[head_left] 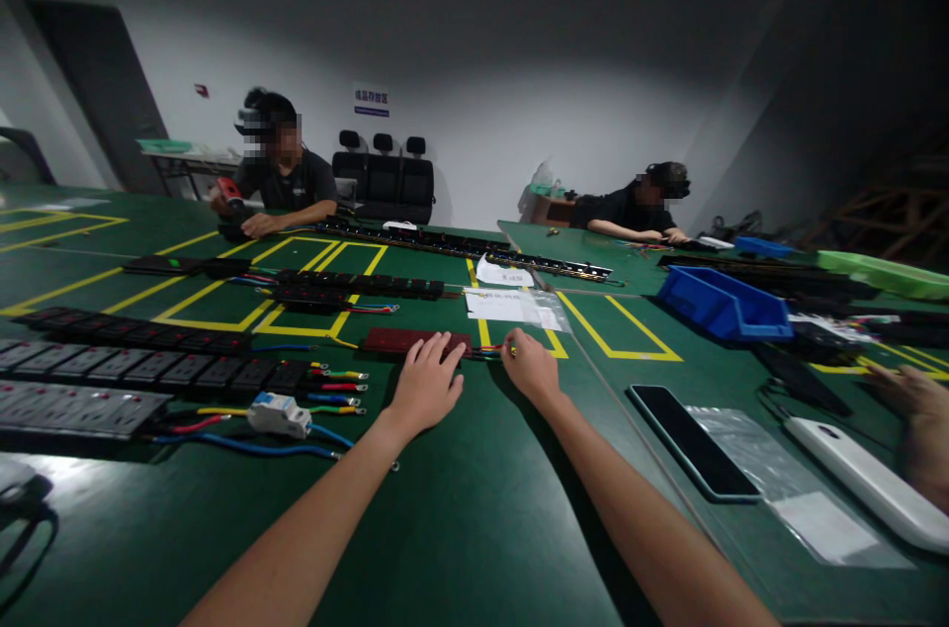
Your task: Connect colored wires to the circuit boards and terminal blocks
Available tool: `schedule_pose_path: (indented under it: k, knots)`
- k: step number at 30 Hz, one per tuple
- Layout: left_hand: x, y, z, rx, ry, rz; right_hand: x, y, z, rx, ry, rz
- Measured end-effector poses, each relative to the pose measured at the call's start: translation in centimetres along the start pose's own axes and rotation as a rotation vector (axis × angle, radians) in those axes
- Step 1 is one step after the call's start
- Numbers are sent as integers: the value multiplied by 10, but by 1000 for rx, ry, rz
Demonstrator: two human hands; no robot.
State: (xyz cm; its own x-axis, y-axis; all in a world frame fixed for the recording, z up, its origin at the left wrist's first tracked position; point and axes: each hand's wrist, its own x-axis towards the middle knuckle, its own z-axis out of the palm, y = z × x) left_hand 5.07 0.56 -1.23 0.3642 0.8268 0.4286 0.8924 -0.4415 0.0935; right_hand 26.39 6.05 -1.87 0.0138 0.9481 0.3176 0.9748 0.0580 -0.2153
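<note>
Step in hand, by judgement, is wire handling — L. hand [430, 382] lies spread on the dark-red block [387, 340], clenching nothing, while R. hand [530, 365] pinches the coloured wires [485, 351] off its right end. Next move prob. calls for a steady block, wires kept apart. Block long, flat, matt; wires thin, apparently plastic-sleeved — green table [474, 528] beneath smooth, w/ slight sheen.

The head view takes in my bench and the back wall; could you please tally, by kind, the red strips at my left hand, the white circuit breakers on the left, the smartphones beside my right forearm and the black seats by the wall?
Red strip: 1
White circuit breaker: 1
Smartphone: 1
Black seats: 3
Total: 6
</note>
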Motion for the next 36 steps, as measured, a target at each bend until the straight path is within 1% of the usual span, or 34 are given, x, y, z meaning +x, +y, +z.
schedule_pose_path:
  k: [7, 12, 18, 26, 36]
  knots:
    - [0, 0, 0, 5, -1, 2, 0, 1, 0, 1, 20, -12]
    - [0, 1, -1, 10, -11, -5, 0, 2, 1, -6, 9, -11]
    - [0, 1, -1, 8, 5, -3, 1, 2, 2, -7, 5, -10]
    - [1, 0, -1, 4, -18, -5, 1, 1, 1, -13, -1, -7]
    - [0, -1, 2, -5, -1, 3, 1, 2, 1, -8, -1, -6]
